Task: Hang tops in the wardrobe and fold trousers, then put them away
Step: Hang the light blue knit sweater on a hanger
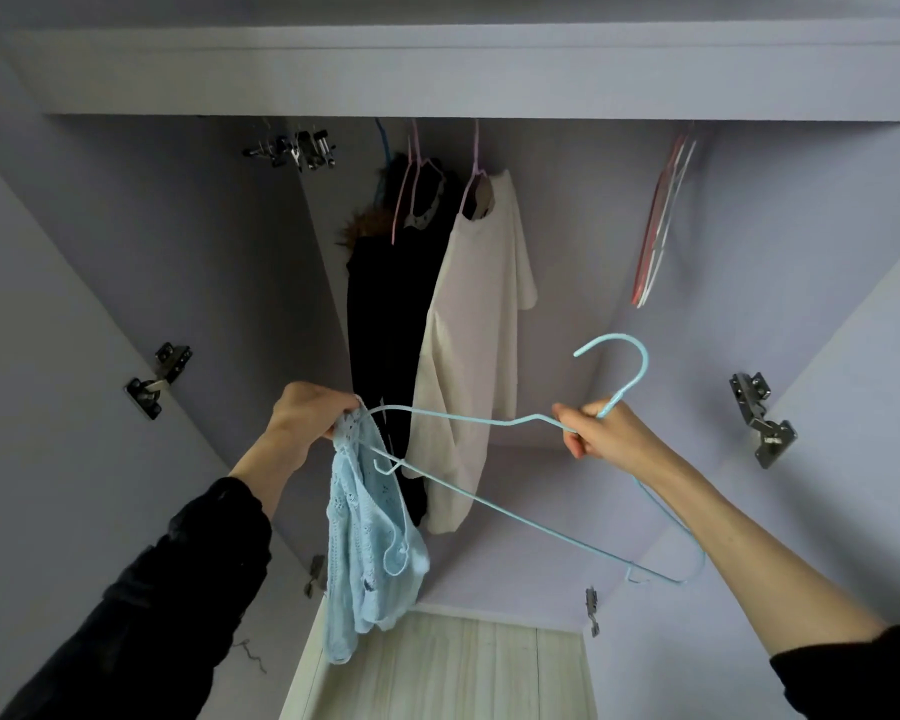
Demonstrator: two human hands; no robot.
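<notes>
A light blue knitted top [365, 543] hangs bunched from my left hand [307, 415], which grips its upper edge at the left tip of a light blue wire hanger [489, 418]. My right hand [601, 428] pinches the hanger's neck just below the hook [630, 356]. The hanger is tilted, with its bottom bar running down to the right. One shoulder end of the hanger sits inside the top. Both hands are raised in front of the open lilac wardrobe [645, 511].
Inside hang a black fur-trimmed garment [385, 314] and a cream top [468, 330] on pink hangers. Several empty hangers [661, 226] hang at the right, clip hangers [297, 148] at the upper left. Open doors with metal hinges [762, 418] flank both sides. A pale wood floor [448, 667] lies below.
</notes>
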